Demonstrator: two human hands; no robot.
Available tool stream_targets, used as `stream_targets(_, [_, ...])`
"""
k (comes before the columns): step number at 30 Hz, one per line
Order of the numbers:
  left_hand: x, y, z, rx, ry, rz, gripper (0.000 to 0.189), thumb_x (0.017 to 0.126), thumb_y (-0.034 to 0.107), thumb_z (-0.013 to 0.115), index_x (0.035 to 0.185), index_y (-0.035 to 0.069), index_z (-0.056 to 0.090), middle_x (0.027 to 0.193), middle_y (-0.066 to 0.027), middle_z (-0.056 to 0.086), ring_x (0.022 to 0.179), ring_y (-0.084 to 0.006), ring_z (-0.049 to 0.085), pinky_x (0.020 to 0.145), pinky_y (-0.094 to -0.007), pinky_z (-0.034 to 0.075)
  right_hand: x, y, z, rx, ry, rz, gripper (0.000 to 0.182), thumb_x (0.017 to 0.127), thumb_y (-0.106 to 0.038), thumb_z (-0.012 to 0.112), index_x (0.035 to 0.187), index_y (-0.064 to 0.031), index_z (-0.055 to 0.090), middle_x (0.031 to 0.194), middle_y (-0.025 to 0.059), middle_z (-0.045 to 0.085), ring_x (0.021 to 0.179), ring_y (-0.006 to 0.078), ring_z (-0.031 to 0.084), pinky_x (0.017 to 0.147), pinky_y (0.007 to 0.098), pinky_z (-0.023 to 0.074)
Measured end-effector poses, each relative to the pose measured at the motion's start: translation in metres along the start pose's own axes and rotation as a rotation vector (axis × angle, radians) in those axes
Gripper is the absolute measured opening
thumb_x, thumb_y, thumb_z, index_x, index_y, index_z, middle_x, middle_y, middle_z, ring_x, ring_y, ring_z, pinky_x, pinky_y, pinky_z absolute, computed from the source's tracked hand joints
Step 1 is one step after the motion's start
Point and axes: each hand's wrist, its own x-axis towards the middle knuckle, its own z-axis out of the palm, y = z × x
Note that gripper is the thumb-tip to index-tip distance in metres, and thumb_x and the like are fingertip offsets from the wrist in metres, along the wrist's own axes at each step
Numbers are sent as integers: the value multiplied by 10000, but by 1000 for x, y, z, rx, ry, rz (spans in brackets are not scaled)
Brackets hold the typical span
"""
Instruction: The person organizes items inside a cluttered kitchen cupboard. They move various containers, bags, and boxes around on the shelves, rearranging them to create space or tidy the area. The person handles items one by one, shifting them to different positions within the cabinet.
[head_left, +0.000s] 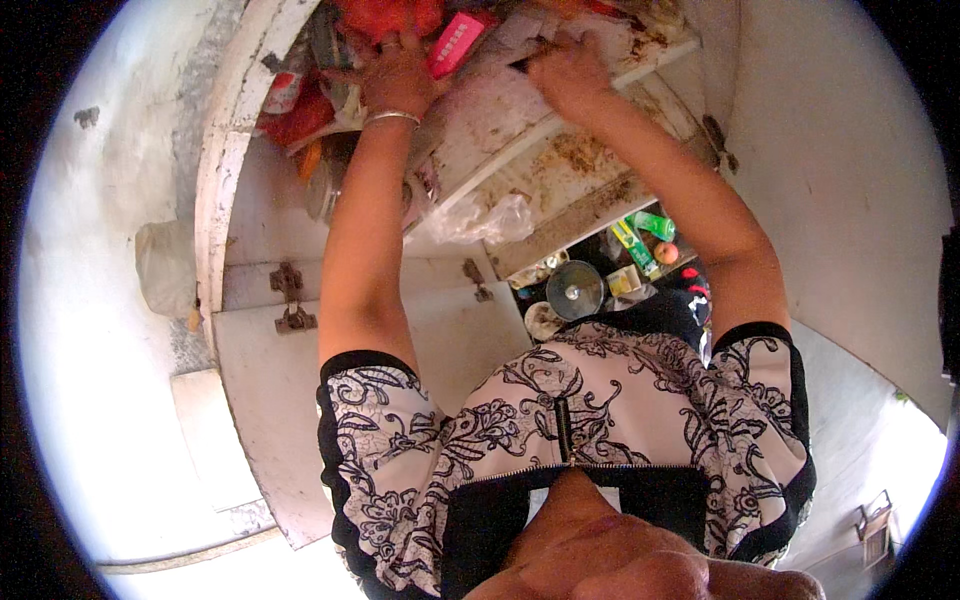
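My left hand (397, 79), with a bracelet at the wrist, reaches up into a stained cabinet shelf (487, 124). Its fingertips lie against a red plastic bag (390, 16), and whether they grip it is unclear. Just right of that hand is a pink packet (456, 45) bearing writing. On the right side of the shelf, my right hand (570, 71) is bent with its fingers curled near the shelf surface. A small dark item (519, 65) shows at its fingertips; what it is cannot be told.
Crumpled clear plastic (484, 219) hangs at the shelf's front edge. Open cabinet doors stand left (262, 405) and right (832, 187), with rusty hinges (292, 300). Below are a glass pot lid (574, 291), a green can (654, 225), a yellow box (623, 281) and a round fruit (665, 253).
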Motion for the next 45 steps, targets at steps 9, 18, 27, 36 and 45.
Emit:
stream_targets(9, [3,-1,0,-2,29,-11,1003,615,559,705,1399,145,237,1421,-86,288,1312,-529,-47,833,-842,63,56,-2,37,393,547,60,323,811,-86,561,1131,-96,520,1154,118,527,1057,278,504,877,450,419])
stream_targets(18, [11,-17,10,225,-31,167,917,724,504,646,1406,82,201,1358,-215,339,1170,-401,434,984,-573,313,55,0,69,630,434,88,400,731,-37,630,1109,-120,530,1201,189,470,1038,390,505,898,481,415])
stream_targets(27, [15,-16,20,111,-27,56,743,765,482,609,1388,264,268,1397,-40,352,1340,-463,53,815,-855,65,-57,-10,6,677,366,21,486,672,-21,682,1120,-137,533,1164,168,448,1057,377,492,861,425,457])
stream_targets(36, [14,8,-7,364,148,161,659,791,418,566,1322,86,363,1305,-154,404,1100,-409,471,991,-636,225,-149,-11,-9,785,511,140,462,603,-37,754,1021,-104,570,1090,141,502,1035,307,513,858,372,448])
stream_targets(45, [11,9,-30,327,64,340,392,801,330,531,1113,100,595,1157,-165,526,1024,-310,528,1058,-622,111,-184,-13,-8,789,516,113,465,581,-1,766,994,-85,568,1049,140,537,979,295,544,829,359,460])
